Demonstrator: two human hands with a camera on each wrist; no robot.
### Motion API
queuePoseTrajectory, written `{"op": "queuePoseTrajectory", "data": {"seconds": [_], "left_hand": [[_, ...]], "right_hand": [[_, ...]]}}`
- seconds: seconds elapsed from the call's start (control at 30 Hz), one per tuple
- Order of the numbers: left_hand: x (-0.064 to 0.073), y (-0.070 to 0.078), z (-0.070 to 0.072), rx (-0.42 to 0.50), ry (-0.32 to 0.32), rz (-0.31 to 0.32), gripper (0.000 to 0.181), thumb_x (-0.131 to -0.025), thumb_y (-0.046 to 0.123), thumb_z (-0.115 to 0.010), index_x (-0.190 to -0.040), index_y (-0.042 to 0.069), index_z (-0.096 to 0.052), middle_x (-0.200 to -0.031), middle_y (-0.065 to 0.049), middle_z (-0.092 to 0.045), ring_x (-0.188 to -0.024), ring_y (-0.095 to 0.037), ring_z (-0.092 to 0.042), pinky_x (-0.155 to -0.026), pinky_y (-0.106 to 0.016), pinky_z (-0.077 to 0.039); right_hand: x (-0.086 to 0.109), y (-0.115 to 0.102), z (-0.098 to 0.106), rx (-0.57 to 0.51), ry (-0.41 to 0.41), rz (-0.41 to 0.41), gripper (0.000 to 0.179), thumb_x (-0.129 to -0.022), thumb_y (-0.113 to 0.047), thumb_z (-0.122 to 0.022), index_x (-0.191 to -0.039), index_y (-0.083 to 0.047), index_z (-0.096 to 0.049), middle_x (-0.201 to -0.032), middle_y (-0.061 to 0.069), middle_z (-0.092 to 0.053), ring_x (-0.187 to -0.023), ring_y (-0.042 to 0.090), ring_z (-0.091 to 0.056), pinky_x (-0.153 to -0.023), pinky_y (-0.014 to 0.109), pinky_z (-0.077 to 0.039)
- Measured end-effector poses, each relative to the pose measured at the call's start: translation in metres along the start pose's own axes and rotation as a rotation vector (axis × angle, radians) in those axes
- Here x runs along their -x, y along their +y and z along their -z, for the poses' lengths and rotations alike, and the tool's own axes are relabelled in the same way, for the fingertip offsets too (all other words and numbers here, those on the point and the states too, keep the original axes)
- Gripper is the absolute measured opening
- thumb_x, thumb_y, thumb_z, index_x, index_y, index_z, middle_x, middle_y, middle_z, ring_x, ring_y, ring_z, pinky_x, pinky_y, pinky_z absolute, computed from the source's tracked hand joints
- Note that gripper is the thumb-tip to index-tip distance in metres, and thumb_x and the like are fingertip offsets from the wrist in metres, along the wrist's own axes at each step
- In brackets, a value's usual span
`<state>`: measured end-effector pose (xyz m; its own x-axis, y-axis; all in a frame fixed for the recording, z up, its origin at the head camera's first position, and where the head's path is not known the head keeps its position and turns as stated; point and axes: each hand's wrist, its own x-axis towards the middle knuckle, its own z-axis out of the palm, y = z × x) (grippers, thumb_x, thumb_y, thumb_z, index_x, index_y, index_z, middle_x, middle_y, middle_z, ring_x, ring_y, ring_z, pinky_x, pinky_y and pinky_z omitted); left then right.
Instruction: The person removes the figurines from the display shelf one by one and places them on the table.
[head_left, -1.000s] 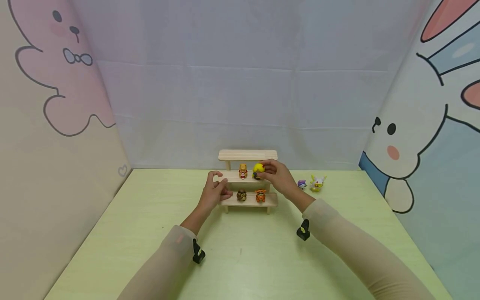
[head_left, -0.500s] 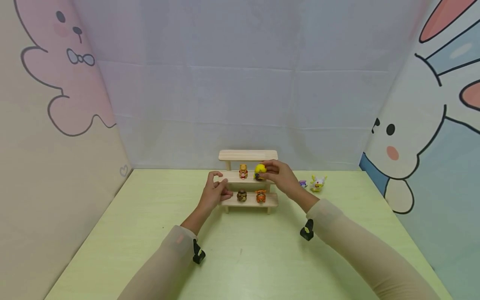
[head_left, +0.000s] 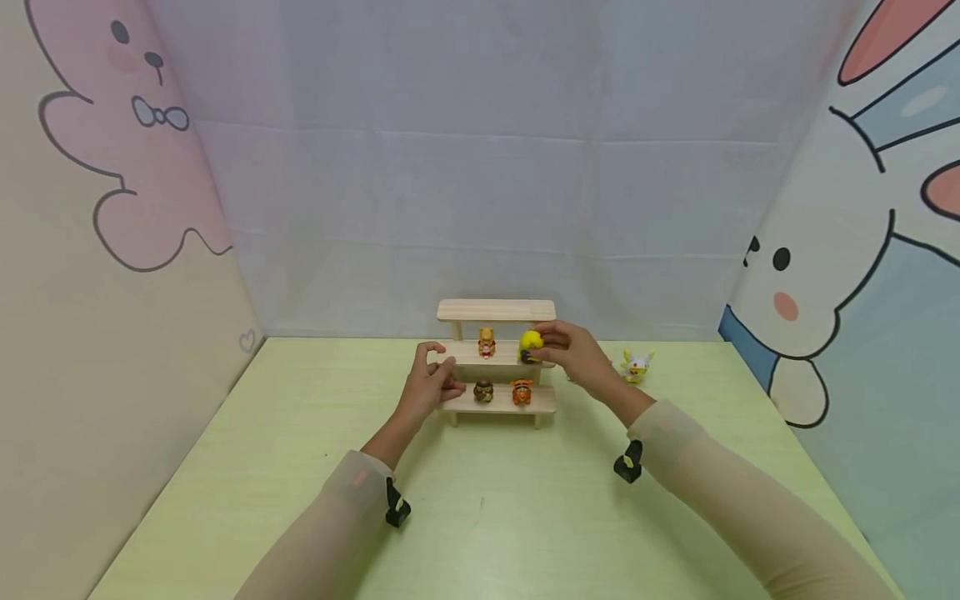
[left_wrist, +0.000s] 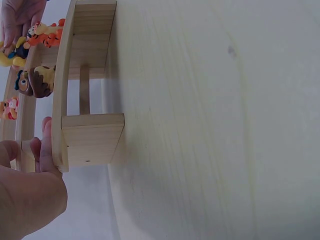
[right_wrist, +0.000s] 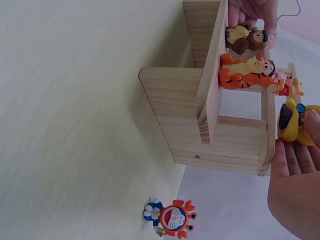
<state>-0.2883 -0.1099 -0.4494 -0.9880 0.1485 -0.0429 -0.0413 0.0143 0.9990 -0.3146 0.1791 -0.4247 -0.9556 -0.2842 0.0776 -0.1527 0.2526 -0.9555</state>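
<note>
The right hand [head_left: 573, 354] pinches the yellow figure [head_left: 530, 344] between its thumb and fingers, opened only as far as that small body requires, at the right end of the middle tier [head_left: 503, 354]. Half a second ago the figure was further in along this tier; hand and figure have since moved right together, widening the gap to the bear figure [head_left: 487, 342]. That looks like an adjustment of spacing, so I judge the placing near its finish but not over, since the pinch has not been released. Whether the figure's base rests fully on the wood cannot be told.

The left hand [head_left: 430, 383] has stayed at the left end of the wooden stand [head_left: 495, 311], its fingers bent around the edges of the middle and lower tiers, probably to brace it while the other hand works.

Below, the lower tier [head_left: 502, 402] carries the owl figure [head_left: 483, 391] and, to its right, the tiger figure [head_left: 521, 392], both seemingly undisturbed. Farther right, the white-and-yellow figure [head_left: 635, 367] is on the table [head_left: 480, 500]; the purple figure near it has become hidden behind the right hand. The right wrist view also shows a red-and-blue figure [right_wrist: 172, 218] beside the stand
</note>
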Motion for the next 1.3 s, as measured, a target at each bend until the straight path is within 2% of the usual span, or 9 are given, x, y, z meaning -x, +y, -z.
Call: {"op": "queuePoseTrajectory", "data": {"seconds": [0.1, 0.13, 0.27, 0.33, 0.47, 0.57, 0.83, 1.1, 1.3], "left_hand": [[-0.002, -0.002, 0.001, 0.002, -0.002, 0.0, 0.036, -0.11, 0.014, -0.051, -0.139, 0.002, -0.034, -0.092, -0.023, -0.061, -0.092, -0.046, -0.073, -0.089, -0.056, -0.061], [-0.002, -0.002, 0.001, 0.004, -0.002, 0.0, 0.035, -0.11, 0.014, -0.051, -0.139, 0.003, -0.034, -0.092, -0.023, -0.061, -0.092, -0.046, -0.073, -0.089, -0.056, -0.061], [-0.003, -0.003, 0.001, 0.011, 0.001, 0.003, 0.029, -0.11, 0.014, -0.052, -0.134, 0.008, -0.037, -0.092, -0.024, -0.061, -0.093, -0.048, -0.072, -0.09, -0.057, -0.061], [-0.003, -0.002, 0.002, 0.013, 0.002, 0.005, 0.028, -0.11, 0.014, -0.052, -0.133, 0.008, -0.037, -0.092, -0.023, -0.061, -0.094, -0.048, -0.072, -0.09, -0.057, -0.061], [-0.005, -0.004, 0.003, 0.01, 0.0, 0.011, 0.033, -0.11, 0.014, -0.051, -0.137, 0.004, -0.035, -0.092, -0.022, -0.061, -0.093, -0.047, -0.073, -0.09, -0.056, -0.061], [-0.011, -0.011, 0.005, 0.008, -0.002, 0.016, 0.038, -0.111, 0.015, -0.05, -0.141, 0.001, -0.033, -0.091, -0.022, -0.061, -0.093, -0.046, -0.073, -0.089, -0.056, -0.061], [-0.022, -0.03, 0.005, 0.006, 0.033, 0.0, 0.034, -0.11, 0.022, -0.053, -0.138, 0.012, -0.036, -0.09, -0.02, -0.061, -0.089, -0.041, -0.075, -0.086, -0.05, -0.064], [-0.019, -0.029, 0.001, -0.015, 0.052, -0.017, 0.037, -0.11, 0.023, -0.053, -0.139, 0.008, -0.035, -0.085, -0.014, -0.059, -0.083, -0.031, -0.076, -0.08, -0.042, -0.066], [-0.018, -0.029, -0.001, -0.014, 0.061, -0.019, 0.033, -0.111, 0.022, -0.053, -0.136, 0.01, -0.036, -0.087, -0.014, -0.06, -0.081, -0.028, -0.076, -0.079, -0.04, -0.066]], "right_hand": [[0.001, 0.002, 0.005, 0.021, -0.002, -0.004, 0.044, -0.099, -0.011, -0.072, -0.14, -0.005, -0.059, -0.135, 0.017, -0.065, -0.121, 0.028, -0.066, -0.097, 0.039, -0.06], [0.002, 0.002, 0.007, 0.026, -0.003, -0.007, 0.044, -0.099, -0.012, -0.072, -0.14, -0.005, -0.059, -0.135, 0.017, -0.065, -0.12, 0.027, -0.066, -0.091, 0.035, -0.061], [0.004, 0.004, 0.013, 0.042, 0.008, -0.023, 0.042, -0.099, -0.014, -0.073, -0.138, -0.007, -0.06, -0.133, 0.015, -0.067, -0.117, 0.026, -0.067, -0.073, 0.027, -0.057], [0.005, 0.004, 0.017, 0.042, 0.008, -0.023, 0.042, -0.099, -0.014, -0.073, -0.138, -0.007, -0.059, -0.133, 0.016, -0.066, -0.116, 0.026, -0.067, -0.074, 0.026, -0.058], [0.009, 0.003, 0.023, 0.029, 0.006, -0.019, 0.044, -0.098, -0.012, -0.073, -0.139, -0.004, -0.058, -0.134, 0.018, -0.065, -0.118, 0.025, -0.067, -0.086, 0.024, -0.06], [0.012, 0.002, 0.028, 0.024, 0.002, -0.024, 0.047, -0.098, -0.012, -0.073, -0.142, -0.003, -0.057, -0.135, 0.019, -0.064, -0.118, 0.024, -0.067, -0.087, 0.024, -0.06], [0.02, 0.009, 0.043, 0.066, -0.012, -0.041, 0.053, -0.1, -0.019, -0.071, -0.147, -0.003, -0.053, -0.137, 0.019, -0.062, -0.118, 0.027, -0.066, -0.089, 0.025, -0.06], [0.028, 0.018, 0.055, 0.036, -0.001, -0.043, 0.054, -0.1, -0.019, -0.072, -0.147, -0.002, -0.052, -0.136, 0.019, -0.062, -0.109, 0.014, -0.069, -0.09, 0.026, -0.061], [0.032, 0.024, 0.062, 0.063, -0.013, -0.051, 0.052, -0.1, -0.02, -0.072, -0.146, -0.004, -0.053, -0.137, 0.019, -0.062, -0.113, 0.019, -0.068, -0.09, 0.025, -0.06]]}}
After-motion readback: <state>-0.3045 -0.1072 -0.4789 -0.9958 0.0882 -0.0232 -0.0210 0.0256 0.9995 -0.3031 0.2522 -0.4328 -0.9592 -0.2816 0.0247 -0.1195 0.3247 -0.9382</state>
